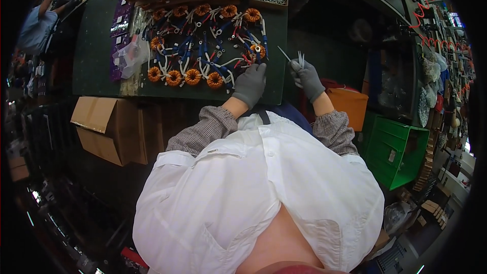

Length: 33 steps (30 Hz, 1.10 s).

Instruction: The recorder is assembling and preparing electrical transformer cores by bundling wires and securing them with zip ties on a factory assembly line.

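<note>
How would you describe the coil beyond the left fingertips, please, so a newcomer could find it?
On the dark green tabletop, look right among the orange coils. This coil lies beyond the left hand; unlike its neighbours, it has a ring terminal across it.

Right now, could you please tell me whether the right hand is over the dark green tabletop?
No, the grey-gloved right hand shows to the right of the dark green tabletop, beyond its edge.
</note>
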Each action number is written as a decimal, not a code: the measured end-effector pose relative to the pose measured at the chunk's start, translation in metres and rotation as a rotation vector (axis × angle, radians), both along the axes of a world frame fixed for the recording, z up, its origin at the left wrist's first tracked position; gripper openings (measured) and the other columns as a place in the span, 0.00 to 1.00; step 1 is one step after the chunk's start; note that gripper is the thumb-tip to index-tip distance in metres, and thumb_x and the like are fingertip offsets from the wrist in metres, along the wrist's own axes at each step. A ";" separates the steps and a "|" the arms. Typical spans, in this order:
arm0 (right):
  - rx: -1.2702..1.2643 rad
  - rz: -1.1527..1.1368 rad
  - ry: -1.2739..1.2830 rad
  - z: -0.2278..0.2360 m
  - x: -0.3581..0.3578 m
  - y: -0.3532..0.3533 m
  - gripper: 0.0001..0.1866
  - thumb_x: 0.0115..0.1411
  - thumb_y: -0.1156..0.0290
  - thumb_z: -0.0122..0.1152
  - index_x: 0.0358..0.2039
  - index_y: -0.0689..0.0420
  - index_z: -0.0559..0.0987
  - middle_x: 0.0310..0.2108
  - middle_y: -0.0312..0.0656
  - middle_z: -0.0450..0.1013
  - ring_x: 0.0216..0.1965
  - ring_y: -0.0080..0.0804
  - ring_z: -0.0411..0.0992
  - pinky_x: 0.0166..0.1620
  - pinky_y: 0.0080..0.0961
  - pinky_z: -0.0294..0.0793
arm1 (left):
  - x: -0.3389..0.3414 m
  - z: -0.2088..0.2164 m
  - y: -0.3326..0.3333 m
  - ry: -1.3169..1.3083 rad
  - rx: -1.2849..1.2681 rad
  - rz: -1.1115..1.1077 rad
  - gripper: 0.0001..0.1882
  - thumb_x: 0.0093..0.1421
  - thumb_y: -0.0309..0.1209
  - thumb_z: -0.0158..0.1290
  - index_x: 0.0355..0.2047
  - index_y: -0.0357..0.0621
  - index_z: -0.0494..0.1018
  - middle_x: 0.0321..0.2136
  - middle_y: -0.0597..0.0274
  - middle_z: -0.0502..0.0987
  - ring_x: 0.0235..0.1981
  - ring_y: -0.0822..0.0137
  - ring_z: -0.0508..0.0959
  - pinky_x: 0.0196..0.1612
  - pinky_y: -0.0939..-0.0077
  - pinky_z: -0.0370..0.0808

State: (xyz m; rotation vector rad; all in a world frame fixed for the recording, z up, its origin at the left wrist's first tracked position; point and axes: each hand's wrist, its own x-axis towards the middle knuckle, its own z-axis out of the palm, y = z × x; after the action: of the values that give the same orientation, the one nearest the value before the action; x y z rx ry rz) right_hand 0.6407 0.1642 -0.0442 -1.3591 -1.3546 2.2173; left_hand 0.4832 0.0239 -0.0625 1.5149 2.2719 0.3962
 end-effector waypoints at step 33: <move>0.595 0.536 -0.418 -0.034 -0.078 -0.009 0.14 0.53 0.63 0.64 0.35 0.58 0.81 0.28 0.44 0.77 0.29 0.33 0.75 0.36 0.27 0.73 | -0.020 -0.032 -0.018 0.211 0.342 -0.186 0.16 0.54 0.32 0.51 0.44 0.52 0.71 0.27 0.60 0.75 0.23 0.61 0.76 0.21 0.69 0.71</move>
State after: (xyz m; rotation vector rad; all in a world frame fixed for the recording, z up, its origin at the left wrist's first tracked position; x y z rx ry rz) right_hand 0.5623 0.1553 -0.0783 -1.3655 -2.5174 1.5647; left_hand 0.4628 0.0054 -0.0942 2.0057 2.2762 0.6209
